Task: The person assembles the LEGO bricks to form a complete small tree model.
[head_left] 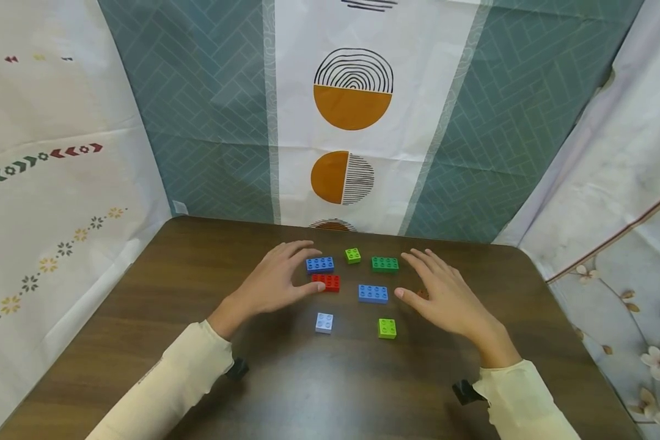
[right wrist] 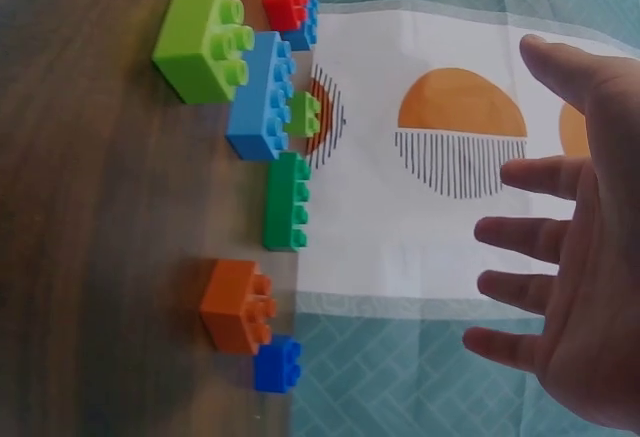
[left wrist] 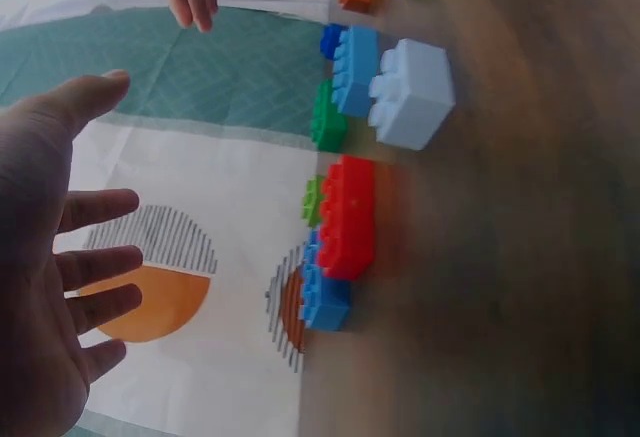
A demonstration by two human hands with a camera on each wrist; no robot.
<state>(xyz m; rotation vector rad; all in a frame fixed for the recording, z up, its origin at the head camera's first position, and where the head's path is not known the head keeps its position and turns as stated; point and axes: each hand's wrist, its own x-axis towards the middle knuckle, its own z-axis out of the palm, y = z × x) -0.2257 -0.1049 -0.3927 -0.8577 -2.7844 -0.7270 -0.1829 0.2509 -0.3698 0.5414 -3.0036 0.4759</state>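
Note:
My left hand [head_left: 275,280], fingers spread and nothing in it, hovers over the table by a blue brick [head_left: 320,264] and a red brick [head_left: 330,282]. In the head view its thumb overlaps the red one. A pale blue brick [head_left: 324,322] sits nearer to me. The right hand [head_left: 452,300] is likewise spread and holds nothing, right of a lighter blue brick [head_left: 373,294]. It mostly covers an orange brick [right wrist: 237,307] in the head view, and a small dark blue brick [right wrist: 277,364] shows only in the wrist views.
Around the middle of the brown table [head_left: 302,385] also lie a green brick [head_left: 385,264], a small lime brick [head_left: 352,255] at the back and another lime brick [head_left: 387,328] in front. Patterned cloths [head_left: 214,122] hang behind and along both sides.

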